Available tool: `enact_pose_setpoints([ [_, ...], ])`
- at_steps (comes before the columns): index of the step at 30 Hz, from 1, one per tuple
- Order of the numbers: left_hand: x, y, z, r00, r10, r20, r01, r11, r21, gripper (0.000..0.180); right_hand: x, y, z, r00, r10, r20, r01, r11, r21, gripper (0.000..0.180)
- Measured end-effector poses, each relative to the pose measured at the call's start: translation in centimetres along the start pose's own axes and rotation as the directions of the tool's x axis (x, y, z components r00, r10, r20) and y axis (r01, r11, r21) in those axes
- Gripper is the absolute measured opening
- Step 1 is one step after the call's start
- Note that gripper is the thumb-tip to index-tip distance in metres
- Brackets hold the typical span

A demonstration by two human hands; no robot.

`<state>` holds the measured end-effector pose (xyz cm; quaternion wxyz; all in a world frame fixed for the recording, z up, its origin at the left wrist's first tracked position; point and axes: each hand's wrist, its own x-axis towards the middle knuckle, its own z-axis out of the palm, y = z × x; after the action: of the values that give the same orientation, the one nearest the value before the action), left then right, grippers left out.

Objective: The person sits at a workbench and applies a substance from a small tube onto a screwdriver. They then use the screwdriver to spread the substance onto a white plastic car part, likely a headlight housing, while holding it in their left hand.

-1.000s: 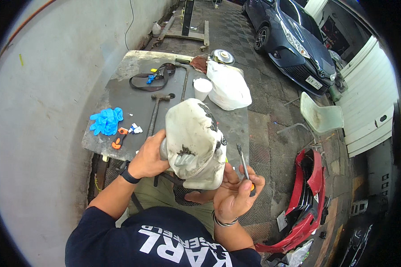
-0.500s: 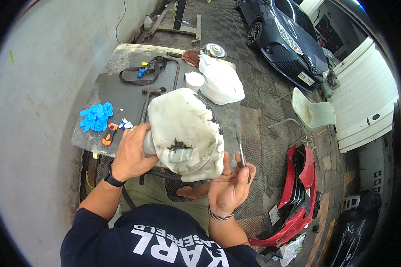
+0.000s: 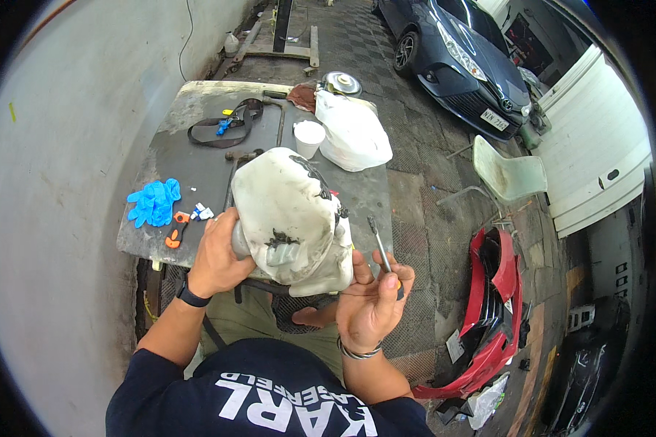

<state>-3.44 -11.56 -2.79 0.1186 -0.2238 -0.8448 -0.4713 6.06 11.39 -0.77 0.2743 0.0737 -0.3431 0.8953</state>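
Our left hand (image 3: 215,255) curls its fingers in a grip, wrist bent; our right hand (image 3: 372,302), palm up, pinches with thumb and fingertips.

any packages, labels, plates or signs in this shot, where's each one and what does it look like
White plastic bag: far right of the table, bulging and knotted.
White cup: just left of the bag, round.
Number plate: front of the dark car, pale rectangle.
Small white packets: table's left, beside blue gloves.

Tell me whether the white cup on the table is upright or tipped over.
Upright. The white cup stands on its base on the grey table, its round open rim facing up, beside the white bag. Whether it holds anything cannot be told.
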Motion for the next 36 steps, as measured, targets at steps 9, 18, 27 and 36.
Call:
enact_pose_setpoints([
  [9,-0.6,-0.6,1.9,0.931,-0.265,0.251,0.315,0.93,-0.188,0.079,1.2,-2.0,-7.9,0.999,-0.001,-0.039,-0.019,0.853,-0.522,0.014],
  [18,0.3,-4.5,10.1,0.842,-0.283,0.46,0.512,0.689,-0.514,0.078,-1.0,-0.3,-13.4,0.956,0.293,-0.022,-0.068,0.149,-0.986,0.012],
  [27,-0.4,-3.9,10.4,0.839,-0.293,0.459,0.48,0.795,-0.371,0.074,1.0,0.3,-13.3,0.949,0.313,-0.032,-0.064,0.093,-0.994,0.011],
  [36,-0.1,-4.5,10.7,0.815,-0.307,0.491,0.515,0.771,-0.373,0.084,1.0,1.6,-14.8,0.823,0.522,-0.224,-0.411,0.274,-0.87,0.004],
])
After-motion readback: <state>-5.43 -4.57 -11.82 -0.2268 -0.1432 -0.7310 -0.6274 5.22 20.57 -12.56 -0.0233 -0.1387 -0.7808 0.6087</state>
